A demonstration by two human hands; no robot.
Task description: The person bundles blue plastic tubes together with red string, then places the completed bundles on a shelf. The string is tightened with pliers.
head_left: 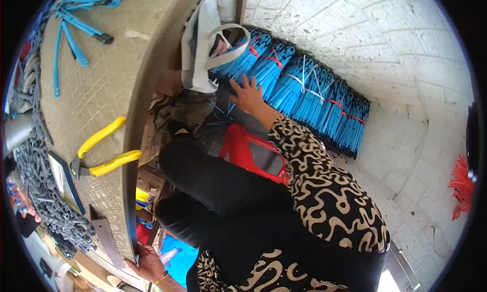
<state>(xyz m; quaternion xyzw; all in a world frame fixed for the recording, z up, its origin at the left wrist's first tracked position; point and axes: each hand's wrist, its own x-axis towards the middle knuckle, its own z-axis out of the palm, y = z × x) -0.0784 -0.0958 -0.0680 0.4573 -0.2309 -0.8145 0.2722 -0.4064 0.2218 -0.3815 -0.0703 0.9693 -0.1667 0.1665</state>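
Observation:
My right hand (247,95) reaches toward the wall with its fingers spread and nothing in them. It is beside bundles of thin blue rods with black ends (274,71), some tied with red bands and others with white ones. Whether the fingertips touch the nearest bundle, I cannot tell. My left hand (149,264) rests against the edge of the tan table (109,63), thumb and fingers apart, holding no loose thing. Yellow-handled pliers (104,150) lie open on that table, between my two hands.
Loose blue rods (68,28) and a heap of grey parts (38,165) cover parts of the table. A flat metal bar (107,241) lies near its edge. A white bag (200,48) stands by the bundles. A red stool (238,145) is beside my legs, and a white brick wall (401,74) bounds the right.

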